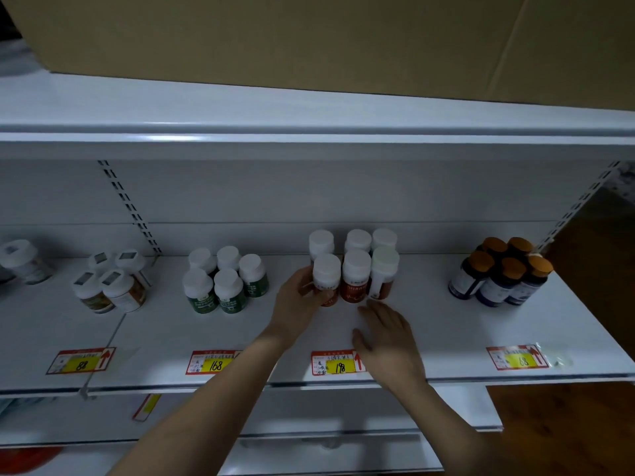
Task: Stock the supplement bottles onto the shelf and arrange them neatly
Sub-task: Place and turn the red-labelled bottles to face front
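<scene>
Left hand (298,297) grips red bottle (326,280) | right hand (388,333) flat, apparently touching shelf (446,321) | green bottles (225,280) beside

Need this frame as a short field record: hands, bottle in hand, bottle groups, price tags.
left hand: left hand grips the front-left red-label bottle from its left side
right hand: right hand open, flat on the shelf in front of the red group, holding nothing
red group: six white-capped bottles, two rows of three
green-label group: five bottles, left of red
orange-capped group: dark bottles, far right
price tag under red group: reads 198
</scene>
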The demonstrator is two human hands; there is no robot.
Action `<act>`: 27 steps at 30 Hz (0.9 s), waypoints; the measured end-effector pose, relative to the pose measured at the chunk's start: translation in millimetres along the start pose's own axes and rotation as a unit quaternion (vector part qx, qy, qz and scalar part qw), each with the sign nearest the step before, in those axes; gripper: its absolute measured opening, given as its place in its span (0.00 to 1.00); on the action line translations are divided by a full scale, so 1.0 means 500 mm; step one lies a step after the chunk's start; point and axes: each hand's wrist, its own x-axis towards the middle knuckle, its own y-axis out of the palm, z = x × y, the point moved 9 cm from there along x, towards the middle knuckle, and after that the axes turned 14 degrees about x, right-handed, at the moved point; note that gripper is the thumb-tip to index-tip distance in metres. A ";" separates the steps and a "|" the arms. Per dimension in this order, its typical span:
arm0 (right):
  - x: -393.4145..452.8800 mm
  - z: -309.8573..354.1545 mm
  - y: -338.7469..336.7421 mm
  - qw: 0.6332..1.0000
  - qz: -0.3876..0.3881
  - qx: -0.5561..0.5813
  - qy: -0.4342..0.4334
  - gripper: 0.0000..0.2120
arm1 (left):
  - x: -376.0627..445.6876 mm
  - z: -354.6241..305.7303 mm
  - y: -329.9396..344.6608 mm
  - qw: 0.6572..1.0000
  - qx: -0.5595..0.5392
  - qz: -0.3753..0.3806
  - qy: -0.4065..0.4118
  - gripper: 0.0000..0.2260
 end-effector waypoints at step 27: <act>0.003 -0.012 0.003 0.999 -0.040 0.012 -0.013 0.22 | 0.151 -0.046 -0.023 0.983 0.004 0.119 -0.141 0.17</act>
